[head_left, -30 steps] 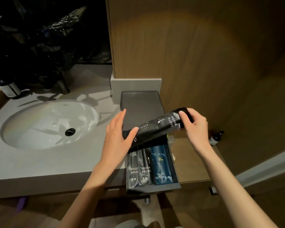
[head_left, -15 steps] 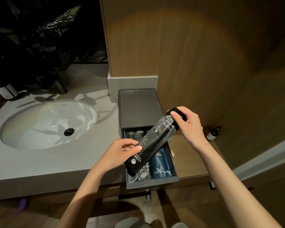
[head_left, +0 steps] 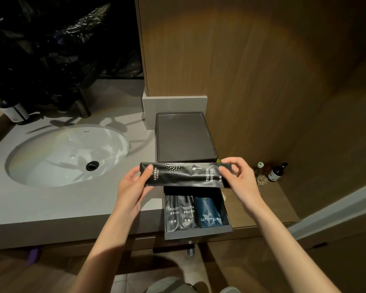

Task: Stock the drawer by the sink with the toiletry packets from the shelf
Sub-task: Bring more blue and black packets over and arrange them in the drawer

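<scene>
A long black toothbrush packet (head_left: pixel 185 175) lies level and crosswise above the open drawer (head_left: pixel 197 234). My left hand (head_left: pixel 133 182) pinches its left end and my right hand (head_left: pixel 238 176) pinches its right end. Inside the drawer lie two black toothbrush packets (head_left: pixel 181 212) on the left and dark blue dental kit packets (head_left: pixel 209 212) on the right. The back of the drawer is hidden behind the held packet.
A dark box with a flat tray top (head_left: pixel 185 137) stands over the drawer. A white sink (head_left: pixel 68 155) is set in the grey counter (head_left: pixel 51 204) to the left. Small bottles (head_left: pixel 277 172) stand on the wooden ledge at the right. Wooden wall panels rise behind.
The packet was held slanting, with its lower end near the drawer. Both hands have turned and raised it, and it now sits level across the drawer.
</scene>
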The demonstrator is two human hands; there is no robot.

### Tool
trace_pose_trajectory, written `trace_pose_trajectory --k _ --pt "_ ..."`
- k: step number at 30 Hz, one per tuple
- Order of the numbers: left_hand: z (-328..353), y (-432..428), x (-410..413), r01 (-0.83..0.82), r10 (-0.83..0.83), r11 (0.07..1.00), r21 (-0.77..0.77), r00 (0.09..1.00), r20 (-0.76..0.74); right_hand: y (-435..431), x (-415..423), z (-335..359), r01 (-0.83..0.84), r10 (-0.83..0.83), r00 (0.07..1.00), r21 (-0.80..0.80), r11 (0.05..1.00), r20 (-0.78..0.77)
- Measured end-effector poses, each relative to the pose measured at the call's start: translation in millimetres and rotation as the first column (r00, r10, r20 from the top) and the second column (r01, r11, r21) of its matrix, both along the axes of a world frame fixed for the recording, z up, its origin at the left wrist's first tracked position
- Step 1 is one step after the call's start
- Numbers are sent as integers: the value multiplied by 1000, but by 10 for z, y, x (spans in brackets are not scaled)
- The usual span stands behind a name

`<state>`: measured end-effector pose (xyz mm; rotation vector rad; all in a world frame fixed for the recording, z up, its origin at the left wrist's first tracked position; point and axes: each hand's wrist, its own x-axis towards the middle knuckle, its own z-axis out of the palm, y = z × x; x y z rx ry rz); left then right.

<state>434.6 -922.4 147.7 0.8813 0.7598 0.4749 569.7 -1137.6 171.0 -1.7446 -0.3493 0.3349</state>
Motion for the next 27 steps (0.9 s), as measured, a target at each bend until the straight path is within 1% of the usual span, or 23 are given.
trace_pose_trajectory --k 1,2,4,5,7,9,12,15,17,18,20,21,22,23,24,25,27 --pt "2 50 15 -29 29 999 36 1000 -9 -18 -30 -25 -61 61 998 -43 997 -7" --pt "10 99 26 -37 39 995 97 999 -26 -31 -55 -46 -124 126 992 -113 986 17" --pt "43 176 53 5 17 967 256 996 -83 -29 -110 -72 -222 255 962 -265 938 98" --pt "71 200 71 47 -10 941 335 994 -111 -13 -142 -76 -254 304 944 -304 918 131" --pt "150 209 124 137 -91 879 456 989 -120 52 -213 -64 -305 372 912 -320 897 173" --pt "226 174 198 238 -200 813 532 971 -128 144 -272 -52 -337 403 896 -306 890 185" --pt "281 73 312 344 -314 736 583 936 -157 257 -335 -64 -346 384 914 -241 907 132" --pt "275 -1 409 320 -300 710 627 943 -142 278 -354 -72 -330 336 942 -128 935 29" --pt "265 -35 460 319 -290 667 673 944 -160 247 -342 -67 -291 290 956 -35 956 -45" --pt "242 -47 476 339 -304 673 658 937 -171 221 -322 -65 -266 264 962 -17 964 -64" --pt "198 -85 476 385 -328 722 574 922 -206 145 -272 -68 -223 221 972 -20 975 -78" --pt "161 -97 454 399 -312 706 585 917 -248 98 -243 -77 -207 204 976 -35 978 -81" --pt "108 -103 419 420 -262 616 666 907 -330 48 -209 -91 -192 187 979 -63 979 -77" --pt "30 -106 375 454 -186 473 755 889 -418 -1 -178 -106 -179 172 983 -105 978 -65" --pt "-50 -120 317 482 -111 324 814 874 -473 -46 -150 -127 -169 163 985 -152 974 -53" --pt "-126 -146 257 505 -70 207 838 862 -502 -82 -126 -153 -163 156 987 -197 967 -49" --pt "-278 -231 165 541 -86 40 840 840 -536 -126 -95 -217 -157 146 987 -284 946 -61"
